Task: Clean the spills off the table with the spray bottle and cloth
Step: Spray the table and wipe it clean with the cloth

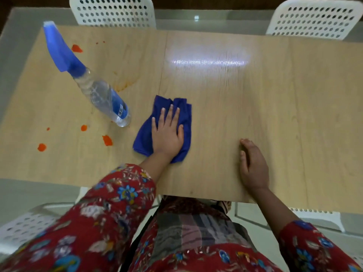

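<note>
Left grip (pixel 167 134) flat on cloth (pixel 143 139) (fingers straight); right grip (pixel 254 167) relaxed, empty.

- The middle of the cloth (pixel 144 134) is hidden under the left hand (pixel 167 132); only its borders and far folds show.
- The label (pixel 120 109) on the spray bottle (pixel 98 91) bears print too small to read.
- The desk (pixel 255 107) is cut off at its right end.
- The far-left chair (pixel 114 12) and far-right chair (pixel 314 18) lose their tops at the upper edge.
- The left sleeve (pixel 98 213) is blurred.
</note>
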